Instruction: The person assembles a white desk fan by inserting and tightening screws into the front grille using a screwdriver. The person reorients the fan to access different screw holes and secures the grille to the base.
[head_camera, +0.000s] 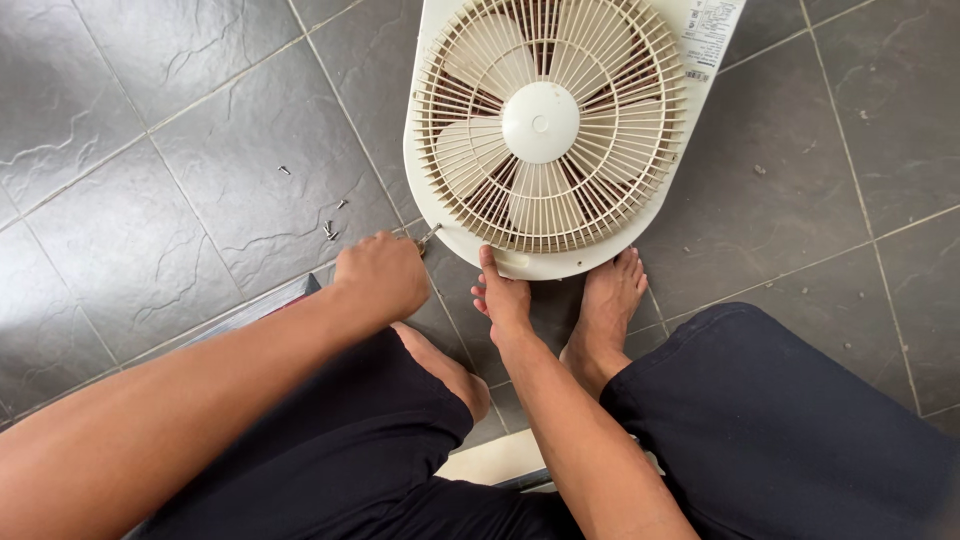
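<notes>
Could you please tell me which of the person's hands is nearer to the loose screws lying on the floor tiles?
Left. The left hand is just right of the loose screws; the right hand rests farther right, against the fan.

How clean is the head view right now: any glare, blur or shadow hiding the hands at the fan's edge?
Head view: even, soft daylight, no harsh glare, only a dull sheen on the grey floor tiles. The fan, left hand and right hand are sharp. Faint shadow lies under the fan's lower rim. The tool tip at the left hand is small and hard to make out; the loose screws are tiny but visible.
</notes>
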